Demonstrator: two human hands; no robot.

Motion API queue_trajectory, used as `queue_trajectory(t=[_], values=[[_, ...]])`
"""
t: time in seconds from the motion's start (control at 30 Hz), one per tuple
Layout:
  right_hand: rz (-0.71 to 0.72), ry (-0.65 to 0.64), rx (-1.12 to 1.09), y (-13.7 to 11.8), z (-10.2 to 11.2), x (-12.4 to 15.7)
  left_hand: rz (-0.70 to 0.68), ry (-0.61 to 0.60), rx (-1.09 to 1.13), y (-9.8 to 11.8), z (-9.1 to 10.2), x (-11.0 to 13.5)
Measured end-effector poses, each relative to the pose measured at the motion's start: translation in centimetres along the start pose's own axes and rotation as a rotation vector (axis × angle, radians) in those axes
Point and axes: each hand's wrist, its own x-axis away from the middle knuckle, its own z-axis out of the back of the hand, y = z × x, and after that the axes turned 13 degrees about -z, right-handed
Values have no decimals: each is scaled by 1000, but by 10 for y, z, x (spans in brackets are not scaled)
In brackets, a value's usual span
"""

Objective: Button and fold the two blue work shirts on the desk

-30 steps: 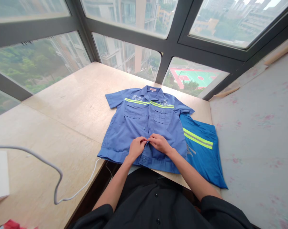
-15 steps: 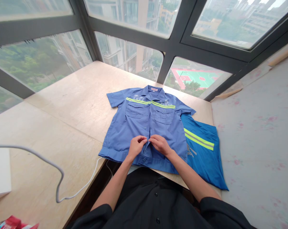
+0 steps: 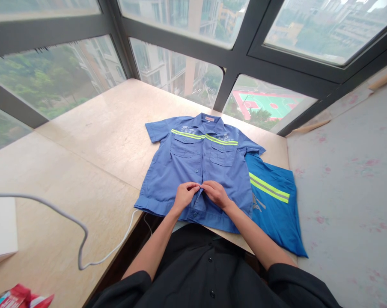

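A blue short-sleeved work shirt [image 3: 168,179] lies face up on the table, collar toward the window, with yellow-green reflective strips across the chest. My left hand [image 3: 185,196] pinches the front edge of the shirt below the chest pockets. From the other side, my right hand [image 3: 216,193] pinches the same front opening, fingertips almost touching those of the left. The fingers hide whatever button is between them. Shirt buttons show above the hands, and one more [image 3: 195,214] at the hem below them.
A folded brighter blue garment [image 3: 273,214] with a reflective strip lies partly under the shirt at right, near the wall [image 3: 344,192]. On the pale table [image 3: 93,141] are a grey-white cable [image 3: 81,244], a white box [image 3: 1,229] and a red packet [image 3: 20,295].
The view has shifted slightly. Both hands stay at the same spot on the shirt front, with the fingertips a little closer together.
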Motion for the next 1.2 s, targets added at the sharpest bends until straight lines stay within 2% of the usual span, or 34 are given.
queue_trajectory(t=[0.23,0.53,0.93,1.2], values=[[-24,-34,32,0,0,0,18,-53,-25,-2,4,-3],[-41,-115,16,2,-2,-2,-87,-18,-230,0,-1,12],[-68,-309,-28,6,3,-14,-108,-14,-376,4,-5,11],[-51,-370,-12,10,4,-18,-109,-5,-399,-2,-6,11]])
